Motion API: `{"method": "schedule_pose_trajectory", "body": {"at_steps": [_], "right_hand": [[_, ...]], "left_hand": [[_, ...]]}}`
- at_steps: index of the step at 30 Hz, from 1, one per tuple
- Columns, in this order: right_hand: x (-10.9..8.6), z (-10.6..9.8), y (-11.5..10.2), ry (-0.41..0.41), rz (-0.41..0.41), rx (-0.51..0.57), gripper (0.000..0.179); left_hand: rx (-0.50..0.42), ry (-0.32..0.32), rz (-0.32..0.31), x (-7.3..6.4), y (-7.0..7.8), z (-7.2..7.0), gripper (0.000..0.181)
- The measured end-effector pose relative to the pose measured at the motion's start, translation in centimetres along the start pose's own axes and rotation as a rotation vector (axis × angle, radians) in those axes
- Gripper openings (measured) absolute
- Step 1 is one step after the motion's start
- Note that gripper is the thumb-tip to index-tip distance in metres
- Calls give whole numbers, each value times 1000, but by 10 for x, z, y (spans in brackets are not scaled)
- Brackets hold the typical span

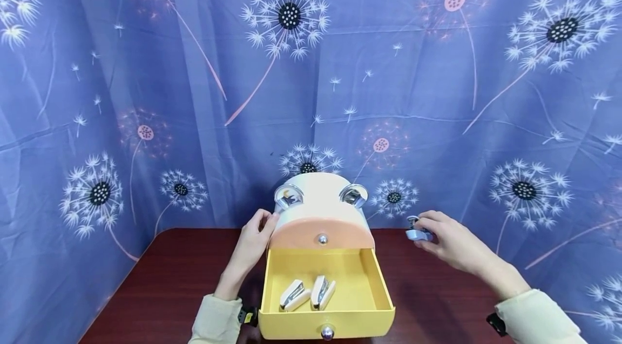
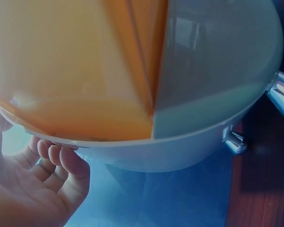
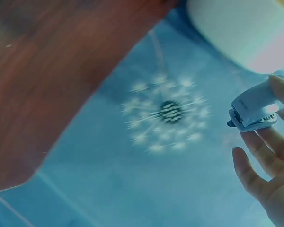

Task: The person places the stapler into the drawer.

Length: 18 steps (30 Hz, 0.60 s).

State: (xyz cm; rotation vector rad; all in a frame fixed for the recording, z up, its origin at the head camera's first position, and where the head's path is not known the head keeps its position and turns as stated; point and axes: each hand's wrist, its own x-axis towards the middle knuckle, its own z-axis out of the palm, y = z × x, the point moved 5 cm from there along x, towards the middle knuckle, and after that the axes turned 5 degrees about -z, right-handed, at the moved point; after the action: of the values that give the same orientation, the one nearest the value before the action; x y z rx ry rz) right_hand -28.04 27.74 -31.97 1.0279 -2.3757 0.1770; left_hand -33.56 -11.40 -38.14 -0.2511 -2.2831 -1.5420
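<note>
A small light-blue stapler (image 1: 419, 234) is pinched between the thumb and fingers of my right hand (image 1: 449, 238), raised to the right of the drawer box. The right wrist view shows this stapler (image 3: 255, 108) at its right edge. My left hand (image 1: 252, 241) holds the upper left side of the drawer box (image 1: 318, 198), which has a white frog-like top with two round silvery eyes. In the left wrist view the curled fingers (image 2: 71, 163) meet the box's rim. A yellow drawer (image 1: 355, 325) is pulled out, with two white staplers (image 1: 295, 295) lying inside.
Above the pulled-out drawer sits a closed orange drawer (image 1: 296, 233) with a silver knob. The box stands on a dark red wooden table (image 1: 160, 279). Behind it hangs a blue curtain (image 1: 350, 79) with a dandelion print, reaching around both sides.
</note>
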Motion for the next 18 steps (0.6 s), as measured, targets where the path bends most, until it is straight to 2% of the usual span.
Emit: {"method": "schedule_pose_trajectory", "body": {"at_steps": [7, 12, 18], "right_hand": [[20, -12, -39, 27, -95, 42, 28], [29, -15, -62, 21, -158, 64, 28], [40, -16, -91, 3, -274, 65, 22]], "left_hand": [[-12, 1, 2, 0, -1, -2, 32], [-18, 0, -5, -1, -1, -2, 30], [-27, -10, -12, -1, -1, -1, 28]]}}
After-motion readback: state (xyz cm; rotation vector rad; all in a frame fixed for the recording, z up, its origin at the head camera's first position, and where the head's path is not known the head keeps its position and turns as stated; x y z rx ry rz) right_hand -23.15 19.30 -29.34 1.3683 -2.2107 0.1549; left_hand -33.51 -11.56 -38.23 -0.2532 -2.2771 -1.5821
